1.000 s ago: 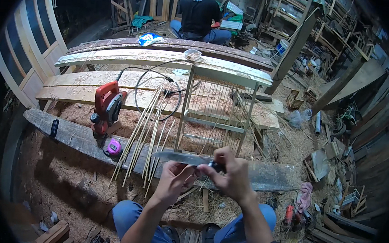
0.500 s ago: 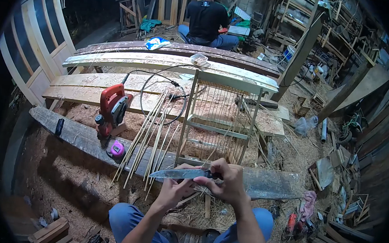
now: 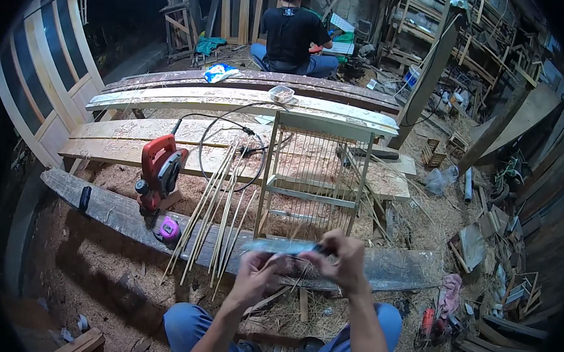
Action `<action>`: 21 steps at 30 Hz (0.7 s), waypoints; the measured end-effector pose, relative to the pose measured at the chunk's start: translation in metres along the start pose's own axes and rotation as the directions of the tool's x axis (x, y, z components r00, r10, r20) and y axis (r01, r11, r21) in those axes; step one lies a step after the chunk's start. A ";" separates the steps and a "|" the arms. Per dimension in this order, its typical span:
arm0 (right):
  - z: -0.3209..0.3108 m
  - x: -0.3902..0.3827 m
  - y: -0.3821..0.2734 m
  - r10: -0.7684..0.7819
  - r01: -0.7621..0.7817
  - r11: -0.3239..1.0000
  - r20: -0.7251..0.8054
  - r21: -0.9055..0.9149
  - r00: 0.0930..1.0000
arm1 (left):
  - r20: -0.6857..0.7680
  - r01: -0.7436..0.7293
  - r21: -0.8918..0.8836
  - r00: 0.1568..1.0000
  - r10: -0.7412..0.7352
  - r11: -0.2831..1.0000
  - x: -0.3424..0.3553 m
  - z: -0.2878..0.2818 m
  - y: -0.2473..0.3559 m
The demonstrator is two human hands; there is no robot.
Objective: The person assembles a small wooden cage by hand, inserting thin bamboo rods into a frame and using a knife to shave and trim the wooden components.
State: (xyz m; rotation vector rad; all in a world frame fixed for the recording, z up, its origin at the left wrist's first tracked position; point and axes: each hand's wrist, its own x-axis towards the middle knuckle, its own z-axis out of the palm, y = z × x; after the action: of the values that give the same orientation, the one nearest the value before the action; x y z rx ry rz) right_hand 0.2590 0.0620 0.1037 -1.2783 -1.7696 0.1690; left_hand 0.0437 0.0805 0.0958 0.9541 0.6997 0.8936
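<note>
My right hand is closed round the dark handle of a knife, whose blade points left and is smeared by motion. Below the blade, my left hand has its fingers pinched together close to the right one; whatever lies in them is hidden. Just beyond both hands, a wooden frame strung with thin upright sticks leans against the planks. Left of it, several long thin sticks lie across the dark weathered board.
A red electric planer and a pink tape measure rest on the dark board. Behind are long pale planks and a black cable. A person sits at the back, facing away. Scrap wood lies at right.
The knife has shifted slightly right along with my right hand, and its blade is now blurred. My left hand is a little lower. The whole view has tilted slightly.
</note>
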 end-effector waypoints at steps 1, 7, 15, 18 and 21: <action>-0.011 0.001 0.007 0.160 -0.164 0.986 -0.108 -0.033 0.981 | -0.009 0.026 -0.053 1.000 -0.027 0.998 0.001 0.004 0.014; -0.032 0.008 -0.001 0.214 -0.262 0.954 -0.283 -0.144 0.935 | -0.113 -0.045 -0.062 0.993 0.037 0.997 0.003 -0.002 0.021; 0.013 0.005 -0.026 0.119 -0.118 0.992 0.053 -0.035 0.991 | -0.016 0.004 -0.130 1.000 -0.006 0.991 0.008 -0.001 0.001; 0.019 0.011 -0.027 0.119 -0.118 0.993 0.059 -0.005 0.991 | -0.009 -0.046 -0.028 0.999 0.045 0.999 0.008 -0.007 -0.002; 0.016 0.011 -0.029 0.125 -0.125 0.992 0.084 0.000 0.989 | 0.000 -0.075 0.032 0.997 0.075 0.997 0.004 -0.006 0.000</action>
State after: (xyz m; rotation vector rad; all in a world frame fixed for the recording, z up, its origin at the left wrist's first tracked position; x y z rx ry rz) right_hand 0.2267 0.0644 0.1176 -1.3971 -1.7587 0.3021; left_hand 0.0403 0.0866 0.0932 1.0138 0.6852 0.9515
